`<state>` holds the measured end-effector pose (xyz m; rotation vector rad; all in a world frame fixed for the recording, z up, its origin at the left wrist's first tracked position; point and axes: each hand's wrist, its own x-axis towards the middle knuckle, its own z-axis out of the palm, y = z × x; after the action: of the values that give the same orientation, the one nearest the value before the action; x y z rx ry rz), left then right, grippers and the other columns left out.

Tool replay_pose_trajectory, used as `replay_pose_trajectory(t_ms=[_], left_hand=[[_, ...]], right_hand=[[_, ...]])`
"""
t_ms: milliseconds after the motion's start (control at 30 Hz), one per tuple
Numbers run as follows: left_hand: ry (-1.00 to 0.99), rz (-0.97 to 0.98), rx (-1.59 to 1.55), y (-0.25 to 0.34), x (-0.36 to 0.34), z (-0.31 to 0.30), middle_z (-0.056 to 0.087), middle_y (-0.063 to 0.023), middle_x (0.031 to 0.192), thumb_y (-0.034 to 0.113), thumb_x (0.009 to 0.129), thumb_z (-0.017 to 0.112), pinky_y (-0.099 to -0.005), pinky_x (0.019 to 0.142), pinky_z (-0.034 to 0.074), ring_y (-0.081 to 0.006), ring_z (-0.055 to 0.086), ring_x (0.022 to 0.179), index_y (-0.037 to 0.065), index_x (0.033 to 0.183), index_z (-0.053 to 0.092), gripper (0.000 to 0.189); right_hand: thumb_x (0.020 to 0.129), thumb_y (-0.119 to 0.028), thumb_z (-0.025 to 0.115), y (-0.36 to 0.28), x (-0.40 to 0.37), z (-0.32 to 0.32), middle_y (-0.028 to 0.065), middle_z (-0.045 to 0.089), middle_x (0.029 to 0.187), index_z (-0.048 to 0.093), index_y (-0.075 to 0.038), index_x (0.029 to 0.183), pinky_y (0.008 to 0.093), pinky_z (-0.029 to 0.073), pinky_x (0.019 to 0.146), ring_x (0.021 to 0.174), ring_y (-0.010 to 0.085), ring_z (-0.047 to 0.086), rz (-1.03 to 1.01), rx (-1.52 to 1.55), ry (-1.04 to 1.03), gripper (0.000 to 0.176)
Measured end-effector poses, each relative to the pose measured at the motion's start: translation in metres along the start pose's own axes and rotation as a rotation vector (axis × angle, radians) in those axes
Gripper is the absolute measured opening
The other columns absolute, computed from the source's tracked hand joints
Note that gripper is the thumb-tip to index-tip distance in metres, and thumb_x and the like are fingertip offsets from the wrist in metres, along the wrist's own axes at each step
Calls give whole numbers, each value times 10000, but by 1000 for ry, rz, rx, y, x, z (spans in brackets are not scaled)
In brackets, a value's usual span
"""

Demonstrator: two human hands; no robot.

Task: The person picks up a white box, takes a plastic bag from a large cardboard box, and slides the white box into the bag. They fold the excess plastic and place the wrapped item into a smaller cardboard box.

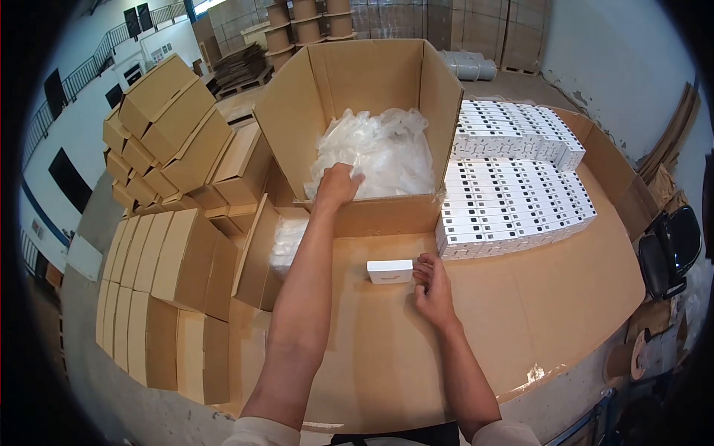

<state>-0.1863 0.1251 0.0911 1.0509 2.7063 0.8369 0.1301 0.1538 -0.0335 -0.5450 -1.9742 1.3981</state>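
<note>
My left hand [338, 186] reaches over the front wall of a large open carton [383, 63], at the near edge of a heap of clear plastic bags [387, 145]. Its fingers curl down, and what they grip, if anything, is hidden. A small white box [390, 272] lies on the cardboard-covered table [372, 357] in front of the carton. Just at the box's right end is my right hand [433, 286], fingertips close to or touching it, with thumb and fingers apart.
White boxes [513, 201] stand in tight stacked rows on the right. Brown cartons [160, 253] are piled along the left. A narrow open carton [253, 253] holding packed plastic bags [287, 241] sits beside my left forearm. A black chair [669, 249] stands past the right edge.
</note>
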Motion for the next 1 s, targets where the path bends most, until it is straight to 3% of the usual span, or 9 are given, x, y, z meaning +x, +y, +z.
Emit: replay_pose_trajectory(t_ms=[167, 267, 367, 467, 567, 733, 867, 1000], left_hand=[[138, 62, -148, 14, -14, -9, 705, -283, 1135, 474, 1032, 556, -487, 958, 492, -435, 665, 1109, -3, 1125, 708, 509], [180, 137, -239, 1, -2, -2, 670, -327, 1163, 513, 1052, 459, -536, 950, 487, -477, 633, 1136, -27, 1178, 632, 580], [90, 30, -484, 7, -8, -14, 671, -266, 1163, 523, 1064, 395, -506, 913, 495, -404, 630, 1092, -11, 1133, 584, 571], [22, 94, -756, -30, 18, 3, 649, -193, 1149, 548, 1064, 341, -437, 885, 507, -291, 599, 1044, 13, 1060, 564, 579], [55, 84, -947, -27, 15, 1, 651, -134, 1137, 450, 1070, 410, -356, 863, 509, -225, 599, 944, 38, 1099, 580, 446], [155, 128, -852, -8, -5, -19, 691, -84, 1119, 267, 1028, 633, -302, 875, 505, -165, 637, 992, 32, 1093, 663, 246], [275, 144, -1022, -1, -17, -24, 724, -67, 1114, 278, 986, 737, -293, 938, 487, -143, 639, 1081, -13, 1098, 736, 312], [325, 177, -1163, 3, -34, -19, 734, -59, 1117, 278, 991, 733, -273, 973, 455, -118, 633, 1065, -22, 1119, 753, 326]], right_hand=[[784, 165, 438, -2, -1, 1, 216, 573, 1302, 436, 24, 1361, 383, 541, 1015, 1224, 326, 641, -16, -22, 10, 594], [764, 161, 478, 1, 0, 1, 227, 574, 1290, 441, 29, 1362, 399, 553, 996, 1195, 334, 647, -27, -19, 11, 613], [766, 158, 480, 1, 0, 2, 231, 586, 1270, 447, 26, 1358, 396, 557, 984, 1170, 334, 655, -40, -39, 20, 607], [789, 157, 445, 1, -1, 1, 216, 583, 1286, 452, 26, 1351, 383, 544, 1010, 1215, 327, 645, -21, -33, 8, 577], [789, 159, 448, -1, -2, 0, 216, 591, 1270, 455, 27, 1350, 378, 545, 1003, 1202, 316, 650, 5, -30, 8, 576], [791, 159, 453, 3, -2, 0, 210, 598, 1255, 464, 31, 1343, 370, 549, 992, 1177, 299, 658, -7, -14, 29, 566], [792, 163, 445, -1, -5, 0, 201, 602, 1247, 469, 38, 1333, 361, 553, 981, 1159, 291, 667, -20, -29, 51, 556], [792, 166, 445, 5, -7, 0, 188, 595, 1238, 477, 34, 1316, 347, 560, 964, 1139, 271, 677, -10, -2, 74, 541]])
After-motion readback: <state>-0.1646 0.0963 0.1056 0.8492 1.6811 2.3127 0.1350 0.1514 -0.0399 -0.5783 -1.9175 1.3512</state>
